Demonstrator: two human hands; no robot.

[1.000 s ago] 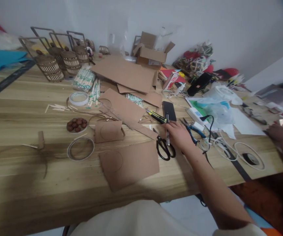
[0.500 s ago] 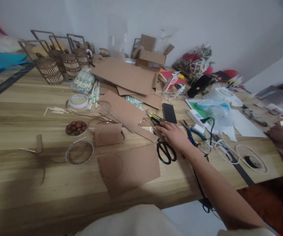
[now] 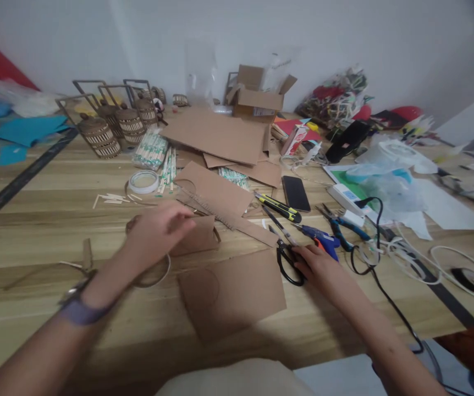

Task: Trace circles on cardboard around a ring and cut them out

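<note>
My right hand has its fingers curled round one handle loop of the black-handled scissors, which lie with blades pointing away. My left hand hovers beside a small cardboard piece, fingers stretched towards it; it partly hides a tape ring and the bowl of brown balls. Nearer me lies a larger cardboard sheet with a drawn circle. A clear ruler rests across other cardboard. Close to the scissors are a yellow-black utility knife and a blue glue gun.
Pliers, a phone and tangled cables lie to the right. Behind are stacked cardboard, an opened box, wrapped sticks and several lantern-like models. A white tape roll sits left.
My left hand has come into view from the left, over the small cardboard. My right hand has moved back from by the utility knife to the scissors' handles. The camera view has shifted.
</note>
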